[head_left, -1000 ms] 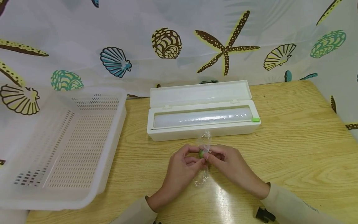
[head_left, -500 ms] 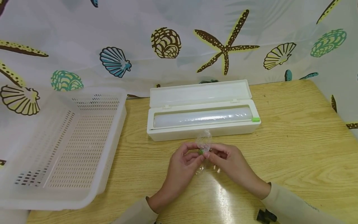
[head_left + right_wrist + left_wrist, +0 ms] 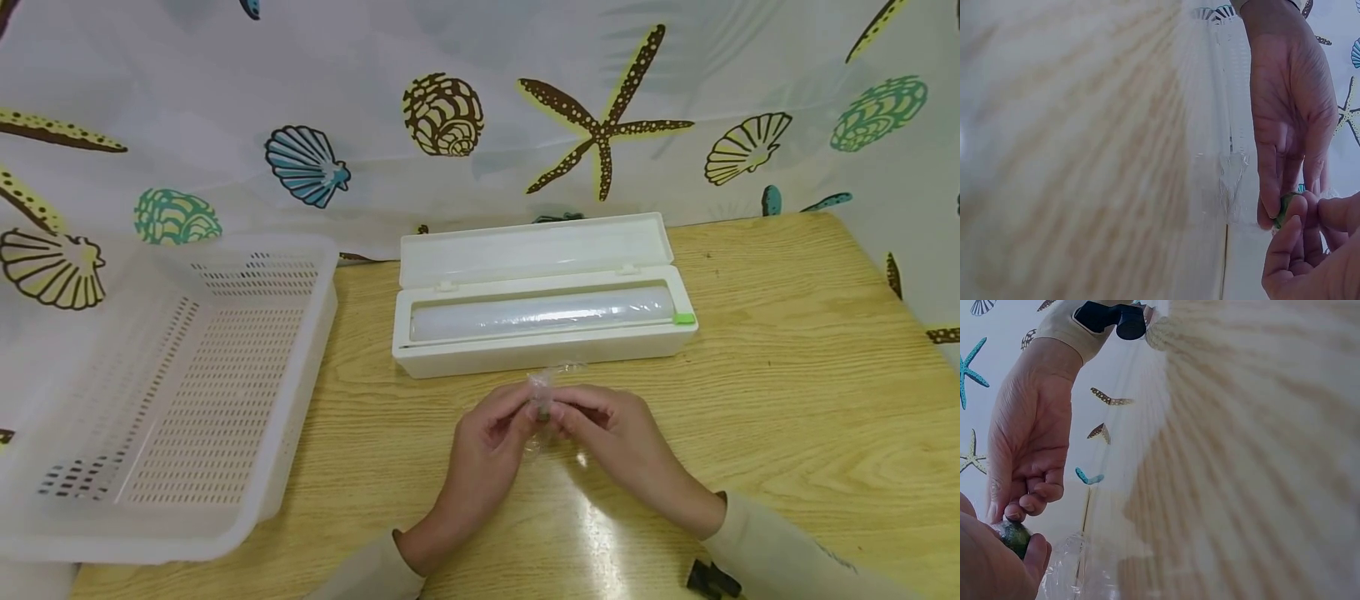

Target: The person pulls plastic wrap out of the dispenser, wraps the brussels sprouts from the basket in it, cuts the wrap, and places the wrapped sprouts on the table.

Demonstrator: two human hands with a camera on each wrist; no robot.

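Both hands meet in front of the white box in the head view. Between them is a small round green thing point(image 3: 1016, 539), like a small lime, with clear plastic film point(image 3: 540, 386) gathered over it. My left hand point(image 3: 486, 454) pinches the wrapped bundle from the left between thumb and fingers. From the right, my right hand point(image 3: 626, 446) pinches it too, the thumbs close together. Loose film sticks out above and below the fingers. Most of the green surface is hidden by fingers in the head view; more shows in the left wrist view.
A white film box point(image 3: 540, 354) stands behind the hands, its lid point(image 3: 536, 250) raised. Inside lies a roll of clear film point(image 3: 543, 312); a green slider point(image 3: 684, 318) sits at its right front edge. A white perforated basket point(image 3: 288, 400) stands at left. Patterned cloth hangs behind the wooden table.
The film standing above the fingers has been bunched narrower and lower around the green thing. The left thumb has moved up beside the right one. The box and basket have not moved.
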